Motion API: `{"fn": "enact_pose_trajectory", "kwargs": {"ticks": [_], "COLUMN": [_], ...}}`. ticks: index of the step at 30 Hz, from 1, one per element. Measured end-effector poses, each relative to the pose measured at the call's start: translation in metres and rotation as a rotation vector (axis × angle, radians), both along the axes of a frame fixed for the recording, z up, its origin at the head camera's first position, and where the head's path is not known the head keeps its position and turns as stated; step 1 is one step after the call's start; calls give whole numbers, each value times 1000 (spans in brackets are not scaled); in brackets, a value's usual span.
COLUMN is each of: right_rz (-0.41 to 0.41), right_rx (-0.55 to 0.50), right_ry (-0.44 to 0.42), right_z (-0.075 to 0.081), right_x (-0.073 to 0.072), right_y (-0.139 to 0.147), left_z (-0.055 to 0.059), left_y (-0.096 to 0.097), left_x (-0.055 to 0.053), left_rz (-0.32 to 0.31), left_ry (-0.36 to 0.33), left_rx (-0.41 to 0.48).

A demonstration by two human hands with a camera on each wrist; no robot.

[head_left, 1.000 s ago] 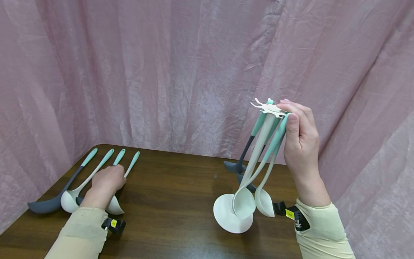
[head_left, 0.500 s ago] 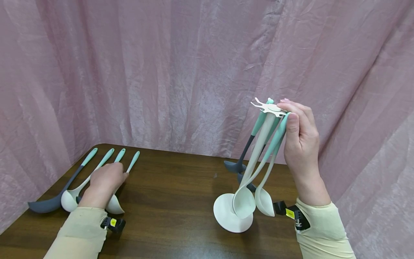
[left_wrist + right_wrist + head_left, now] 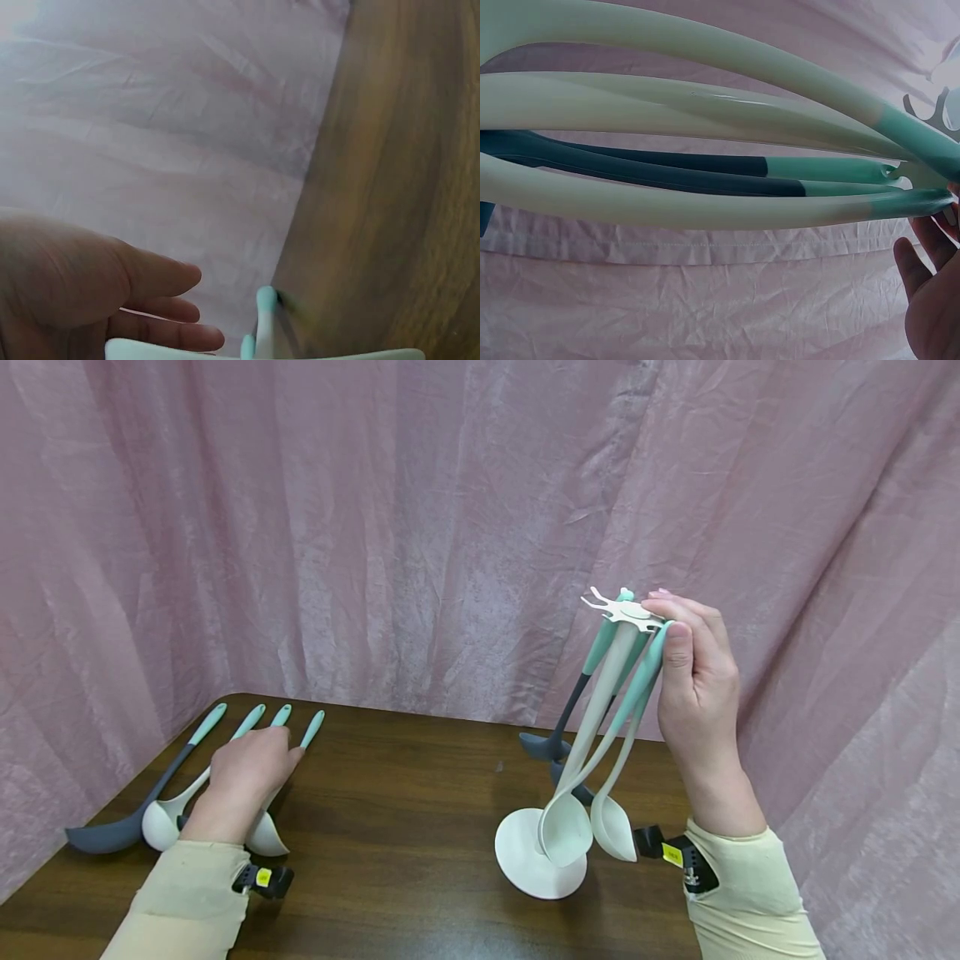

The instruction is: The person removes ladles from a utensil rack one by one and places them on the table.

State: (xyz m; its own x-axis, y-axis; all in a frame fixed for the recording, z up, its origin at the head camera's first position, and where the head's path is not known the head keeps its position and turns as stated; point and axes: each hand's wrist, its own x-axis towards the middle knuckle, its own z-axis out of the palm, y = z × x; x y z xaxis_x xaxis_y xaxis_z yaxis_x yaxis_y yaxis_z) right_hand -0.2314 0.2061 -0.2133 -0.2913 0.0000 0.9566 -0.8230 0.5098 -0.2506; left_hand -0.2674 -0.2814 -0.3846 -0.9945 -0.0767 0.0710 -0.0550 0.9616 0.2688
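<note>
In the head view, my left hand [image 3: 251, 768] is over the utensils lying at the left, its fingertips hidden. Beneath it lies a white ladle [image 3: 267, 838] with a mint handle. The left wrist view shows the fingers extended beside a mint handle end [image 3: 266, 298], with a gap between. At the right, my right hand [image 3: 697, 685] grips the top of a white utensil stand [image 3: 600, 714], thumb against a mint handle end. Two white ladles [image 3: 566, 835] and two dark grey utensils [image 3: 543, 746] hang from the stand.
Left of the hand lie a dark grey utensil [image 3: 108, 837] and another white ladle [image 3: 160, 827]; a further mint handle [image 3: 282, 716] shows behind the hand. The stand's round base [image 3: 517, 852] rests on the wooden table [image 3: 390, 827]. A pink curtain [image 3: 450, 527] hangs behind.
My left hand has slid slightly forward, away from the body, over the handles of the lying utensils. The right hand and the stand stay where they were.
</note>
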Motion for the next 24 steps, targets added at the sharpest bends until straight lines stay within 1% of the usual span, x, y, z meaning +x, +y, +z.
{"fn": "enact_pose_trajectory", "kwargs": {"ticks": [5, 9, 16, 24], "right_rz": [0, -2, 2, 9], "right_rx": [1, -1, -2, -6], "right_ry": [0, 0, -3, 5], "right_z": [0, 0, 1, 3], "right_x": [-1, -1, 4, 8], "right_y": [0, 0, -3, -7], "left_z": [4, 9, 18, 27], "left_y": [3, 8, 18, 28], "left_x": [2, 4, 9, 14], "left_rz": [-5, -13, -14, -24], "left_ry": [21, 42, 77, 122], "left_rx": [-1, -9, 3, -12]}}
